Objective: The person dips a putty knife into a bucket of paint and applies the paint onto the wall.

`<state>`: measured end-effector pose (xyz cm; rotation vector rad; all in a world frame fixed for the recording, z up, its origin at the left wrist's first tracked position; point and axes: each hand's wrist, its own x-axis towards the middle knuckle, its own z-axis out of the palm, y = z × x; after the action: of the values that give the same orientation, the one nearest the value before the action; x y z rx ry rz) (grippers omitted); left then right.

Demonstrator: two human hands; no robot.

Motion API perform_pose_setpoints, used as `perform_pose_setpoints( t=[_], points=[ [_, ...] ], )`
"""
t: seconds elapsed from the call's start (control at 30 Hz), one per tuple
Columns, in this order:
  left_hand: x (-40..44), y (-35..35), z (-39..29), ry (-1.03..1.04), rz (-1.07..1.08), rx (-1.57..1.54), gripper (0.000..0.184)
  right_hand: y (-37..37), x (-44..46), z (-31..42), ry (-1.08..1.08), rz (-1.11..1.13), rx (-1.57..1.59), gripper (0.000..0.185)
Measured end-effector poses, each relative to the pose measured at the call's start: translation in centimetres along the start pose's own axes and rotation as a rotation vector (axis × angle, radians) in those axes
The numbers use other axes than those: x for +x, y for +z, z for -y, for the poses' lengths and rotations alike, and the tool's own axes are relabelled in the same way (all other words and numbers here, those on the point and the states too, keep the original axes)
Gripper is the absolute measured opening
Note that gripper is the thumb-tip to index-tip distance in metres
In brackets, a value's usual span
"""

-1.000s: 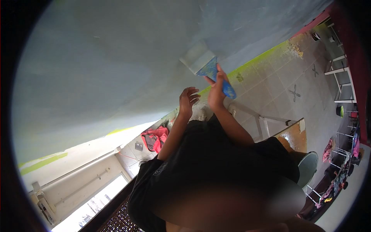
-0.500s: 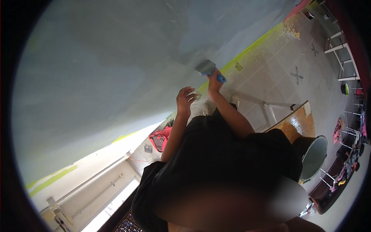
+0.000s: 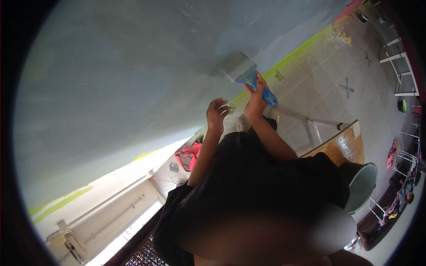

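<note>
My right hand grips the blue handle of a wide putty knife. Its broad grey blade lies at the surface of a large grey-coated wall, near the lower edge; whether the whole blade edge touches is hard to tell. My left hand is raised beside the wall, fingers apart and loosely bent, with nothing in it that I can see. A darker, smeared patch shows on the wall around the blade.
A yellow-green strip runs along the wall's base. Crumbs lie on the tiled floor. At my right stand a wooden-topped table and a grey bucket. A red bag is on the floor at left.
The putty knife and my right hand have come slightly lower and nearer, and more of the blue handle shows. My left hand has barely moved. The view has shifted a little.
</note>
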<state>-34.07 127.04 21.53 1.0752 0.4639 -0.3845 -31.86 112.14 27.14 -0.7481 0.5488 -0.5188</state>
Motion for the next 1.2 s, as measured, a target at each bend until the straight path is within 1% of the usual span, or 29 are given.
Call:
perform_pose_setpoints(
  t=[0.1, 0.17, 0.2, 0.3, 0.33, 0.43, 0.53, 0.6, 0.63, 0.67, 0.77, 0.87, 0.9, 0.97, 1.0, 1.1, 1.2],
  points=[
    [-0.1, -0.2, 0.2, 0.015, -0.02, -0.012, 0.033, -4.1, 4.3, -7.4, -0.07, -0.147, -0.111, 0.035],
    [0.0, -0.5, 0.5, 0.009, -0.033, -0.001, 0.033, -6.9, 8.9, -15.0, -0.127, -0.109, -0.185, 0.03],
    [0.0, -0.4, 0.7, 0.006, -0.037, 0.005, 0.033, -7.6, 10.3, -16.8, -0.157, -0.091, -0.222, 0.028],
    [-0.2, 0.0, 0.8, -0.012, -0.058, 0.003, 0.033, -2.6, 9.8, -15.2, -0.104, -0.184, -0.247, 0.023],
    [-0.4, 0.0, 0.9, -0.017, -0.061, 0.004, 0.032, -0.9, 8.3, -12.0, 0.035, -0.153, -0.206, 0.026],
    [0.1, 0.3, 1.1, -0.022, -0.074, 0.005, 0.033, 0.4, 5.4, -5.9, 0.12, -0.004, -0.013, 0.033],
    [0.4, 1.1, 1.7, -0.051, -0.094, 0.007, 0.036, 0.0, 4.4, -0.6, 0.064, 0.11, 0.003, 0.037],
    [0.7, 2.1, 1.6, -0.058, -0.078, 0.005, 0.036, -1.5, 4.6, 0.8, 0.012, 0.084, -0.043, 0.038],
    [0.8, 2.6, 1.5, -0.053, -0.06, 0.012, 0.035, -2.1, 4.8, 1.4, -0.012, 0.071, -0.065, 0.038],
    [0.8, 3.1, 1.5, -0.048, -0.045, 0.016, 0.034, -2.9, 5.5, 0.7, -0.024, -0.016, -0.04, 0.029],
    [0.9, 4.0, 1.9, -0.043, -0.013, 0.025, 0.033, -5.9, 9.7, -5.3, 0.0, -0.07, -0.089, 0.026],
    [1.0, 4.9, 2.4, -0.05, -0.015, 0.045, 0.033, -4.6, 12.3, -9.8, 0.08, -0.057, -0.036, 0.024],
    [1.2, 5.3, 2.3, -0.049, -0.023, 0.056, 0.032, -3.2, 12.2, -9.2, 0.097, -0.043, -0.023, 0.025],
    [1.0, 5.7, 2.2, -0.047, -0.043, 0.069, 0.032, -1.0, 10.0, -5.7, 0.146, -0.024, -0.005, 0.026],
    [1.0, 5.7, 2.3, -0.045, -0.048, 0.064, 0.032, -1.0, 9.2, -4.2, 0.129, 0.043, 0.062, 0.026],
    [1.3, 6.6, 2.8, -0.057, -0.05, 0.049, 0.032, -3.0, 8.0, -0.1, 0.11, 0.171, -0.007, 0.025],
    [0.9, 8.0, 2.7, -0.039, -0.038, 0.067, 0.032, -6.4, 9.8, 0.2, 0.049, 0.037, -0.059, 0.024]
  ],
)
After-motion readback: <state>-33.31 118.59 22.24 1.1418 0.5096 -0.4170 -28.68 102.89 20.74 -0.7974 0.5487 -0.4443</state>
